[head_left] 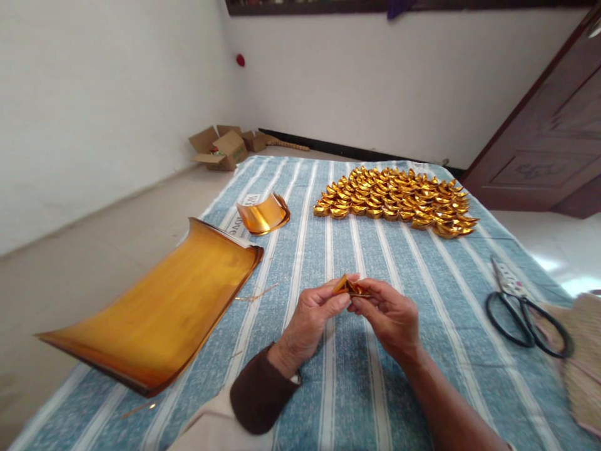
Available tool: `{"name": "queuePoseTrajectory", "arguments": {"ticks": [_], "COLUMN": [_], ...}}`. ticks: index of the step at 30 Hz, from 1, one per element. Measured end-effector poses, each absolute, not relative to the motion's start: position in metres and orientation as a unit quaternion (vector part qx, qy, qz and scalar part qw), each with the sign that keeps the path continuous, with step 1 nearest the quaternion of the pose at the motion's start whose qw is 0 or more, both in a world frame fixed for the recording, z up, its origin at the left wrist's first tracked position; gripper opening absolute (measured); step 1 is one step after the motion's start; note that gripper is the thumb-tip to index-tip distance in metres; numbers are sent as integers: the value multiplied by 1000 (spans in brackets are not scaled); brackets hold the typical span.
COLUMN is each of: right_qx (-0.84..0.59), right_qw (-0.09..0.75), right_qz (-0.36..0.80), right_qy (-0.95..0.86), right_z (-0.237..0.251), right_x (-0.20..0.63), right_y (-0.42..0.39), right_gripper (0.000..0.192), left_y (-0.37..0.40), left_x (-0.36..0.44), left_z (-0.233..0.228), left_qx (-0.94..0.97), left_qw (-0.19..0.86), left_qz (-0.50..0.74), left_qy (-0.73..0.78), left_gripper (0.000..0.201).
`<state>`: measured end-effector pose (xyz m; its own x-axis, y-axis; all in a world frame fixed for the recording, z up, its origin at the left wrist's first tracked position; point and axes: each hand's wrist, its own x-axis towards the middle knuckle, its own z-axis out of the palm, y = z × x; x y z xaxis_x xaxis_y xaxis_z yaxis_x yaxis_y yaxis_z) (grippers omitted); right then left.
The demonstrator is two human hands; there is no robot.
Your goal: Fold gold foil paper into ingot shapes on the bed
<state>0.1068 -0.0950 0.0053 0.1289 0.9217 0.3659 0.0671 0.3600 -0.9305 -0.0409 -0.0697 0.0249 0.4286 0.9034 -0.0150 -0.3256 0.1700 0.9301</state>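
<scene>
Between my two hands is a small folded piece of gold foil paper [346, 286], partly hidden by my fingers. My left hand [312, 313] pinches its left end with thumb and fingers. On the other end, the thumb and fingers of my right hand [392, 316] are closed too. Both hands are above the blue and white striped cloth [312, 401]. Beyond them at the right lie many folded gold paper ingots [394, 197] in close rows. A stack of large gold foil sheets [159, 300] is to the left, and a curled stack of smaller gold sheets [263, 216] lies farther back.
Black-handled scissors [521, 313] lie at the right, beside a beige knitted cloth [582, 363]. Thin gold scraps [256, 295] are near the large sheets. An open cardboard box [220, 150] stands on the floor behind the table. At the right is a brown wooden door [539, 144].
</scene>
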Motion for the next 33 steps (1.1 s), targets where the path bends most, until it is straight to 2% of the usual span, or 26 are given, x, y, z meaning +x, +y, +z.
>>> {"name": "queuePoseTrajectory", "arguments": {"ticks": [3, 5, 9, 13, 21, 33], "right_qx": [-456, -450, -438, -399, -375, -383], "right_qw": [580, 564, 540, 542, 560, 523], "right_qz": [244, 203, 156, 109, 100, 66], "right_qy": [-630, -662, -702, -732, -732, -758], "right_z": [11, 13, 13, 10, 7, 3], "right_x": [110, 111, 113, 114, 115, 116], "right_y": [-98, -99, -99, -97, -97, -98], "right_gripper": [21, 24, 24, 33, 31, 21], "left_y": [-69, -69, -68, -66, -63, -60], "left_x": [-41, -40, -41, -45, -55, -60], "left_z": [25, 25, 22, 18, 24, 24], "left_qx": [421, 398, 340, 281, 253, 238], "left_qw": [745, 760, 790, 818, 841, 855], "left_qz": [430, 425, 423, 414, 357, 320], "left_qy": [287, 288, 284, 285, 318, 332], "left_gripper": [47, 50, 36, 18, 22, 20]}}
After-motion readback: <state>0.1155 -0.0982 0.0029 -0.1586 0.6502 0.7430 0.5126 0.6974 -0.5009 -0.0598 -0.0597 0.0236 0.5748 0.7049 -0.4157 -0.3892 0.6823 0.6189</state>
